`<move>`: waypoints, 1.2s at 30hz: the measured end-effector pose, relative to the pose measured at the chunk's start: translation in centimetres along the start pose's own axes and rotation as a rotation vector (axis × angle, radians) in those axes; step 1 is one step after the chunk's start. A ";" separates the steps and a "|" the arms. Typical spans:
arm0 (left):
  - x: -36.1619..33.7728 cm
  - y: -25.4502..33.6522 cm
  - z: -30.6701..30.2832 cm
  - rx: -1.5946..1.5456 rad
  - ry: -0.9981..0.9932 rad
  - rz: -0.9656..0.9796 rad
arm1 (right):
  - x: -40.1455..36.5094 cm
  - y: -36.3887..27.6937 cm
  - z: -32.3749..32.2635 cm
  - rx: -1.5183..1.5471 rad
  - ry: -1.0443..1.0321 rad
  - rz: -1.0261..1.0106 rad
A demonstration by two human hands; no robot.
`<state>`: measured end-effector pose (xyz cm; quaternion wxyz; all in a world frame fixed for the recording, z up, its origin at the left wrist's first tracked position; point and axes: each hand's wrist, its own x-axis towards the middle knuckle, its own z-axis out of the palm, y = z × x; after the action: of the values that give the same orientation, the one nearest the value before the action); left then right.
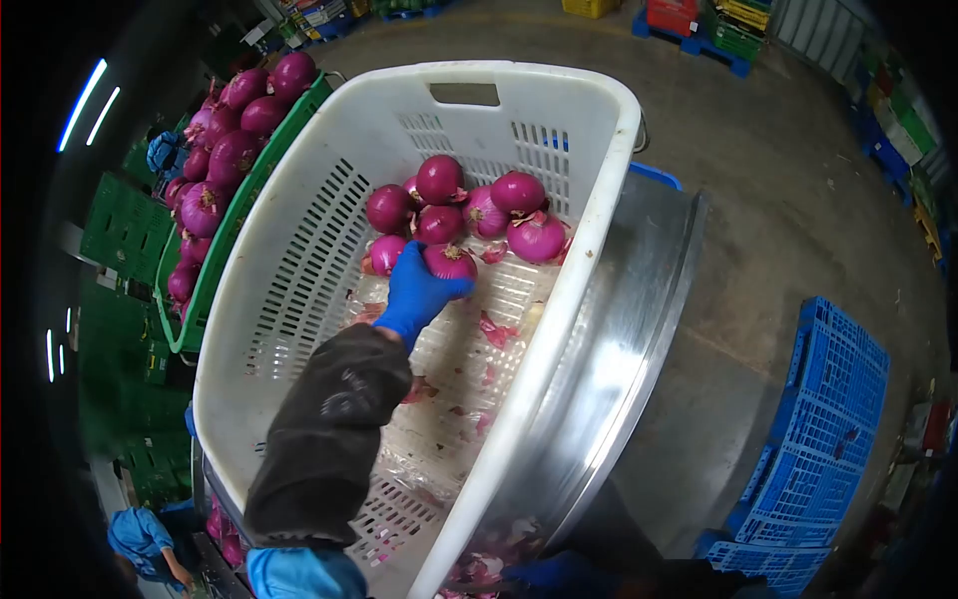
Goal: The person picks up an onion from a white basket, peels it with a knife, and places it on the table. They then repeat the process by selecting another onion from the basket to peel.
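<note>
My left hand (417, 298), in a blue glove and dark sleeve, reaches into a large white slotted basket (289, 210). Its fingers and thumb are closed round the side of a purple onion (451, 263). Several more onions (439, 225) lie beyond it at the far end of the basket. Loose red skins (496, 331) are scattered over the basket's bottom. Low in the view, my right hand (561, 573), also in a blue glove, is in shadow near onion skins beside the basket; its fingers cannot be made out.
A green crate (222, 235) heaped with onions stands left of the basket. A curved metal surface (624, 329) runs along the basket's right side. Blue pallets (823, 429) lie on the floor at right. A person in blue (142, 537) is at the lower left.
</note>
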<state>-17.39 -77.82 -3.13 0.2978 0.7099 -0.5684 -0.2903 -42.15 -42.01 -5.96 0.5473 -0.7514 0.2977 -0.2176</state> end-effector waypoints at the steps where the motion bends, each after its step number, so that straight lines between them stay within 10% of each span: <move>1: -1.1 1.6 -1.6 -0.061 -0.073 0.083 | 0.0 -0.2 0.2 -0.022 0.017 -0.010; 7: -15.1 8.8 -14.1 0.122 -0.090 0.433 | -0.1 -3.8 -1.2 -0.021 -0.032 -0.089; 8: -18.2 9.3 -15.9 0.099 -0.094 0.437 | 1.8 -7.7 -5.2 0.251 -0.626 0.383; 9: -21.5 9.7 -17.5 0.107 -0.074 0.427 | 0.8 -6.5 -3.0 0.243 -0.645 0.371; 12: -31.6 9.9 -20.9 -0.278 -0.085 0.185 | -3.1 -2.7 2.6 0.109 -0.438 0.053; 13: -34.8 9.6 -21.5 -0.443 -0.088 0.064 | -2.9 -2.9 3.4 0.011 -0.218 -0.368; 19: -49.0 4.6 -23.4 -0.730 -0.109 -0.224 | -2.7 -9.3 4.8 0.204 -0.148 0.049; 36: -57.1 -3.1 -21.0 -1.080 -0.445 -0.445 | 0.4 -16.5 7.0 -0.371 -0.380 -0.357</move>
<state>-10.28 -19.35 12.49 0.4215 0.4831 -0.2285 -0.7326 -33.87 -33.72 7.57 0.3998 -0.9059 0.0881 -0.1081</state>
